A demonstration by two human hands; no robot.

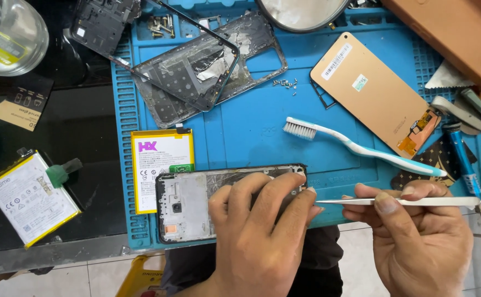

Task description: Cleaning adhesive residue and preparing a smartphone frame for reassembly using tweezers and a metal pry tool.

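The left hand (262, 231) clamps the opened phone frame (196, 206); the right hand (422, 236) pinches tweezers (400, 202). At eleven o'clock, a tray slot (160, 25) holds screws (161, 23).

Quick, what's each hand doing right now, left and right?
Left hand: closed on the phone frame, holding it on the blue mat.
Right hand: closed on metal tweezers, tip pointing at the frame's edge.

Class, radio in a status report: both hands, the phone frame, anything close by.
Left hand gripping phone frame on blue mat. Right hand holds tweezers, tips at frame's edge. Toothbrush lies just beyond.
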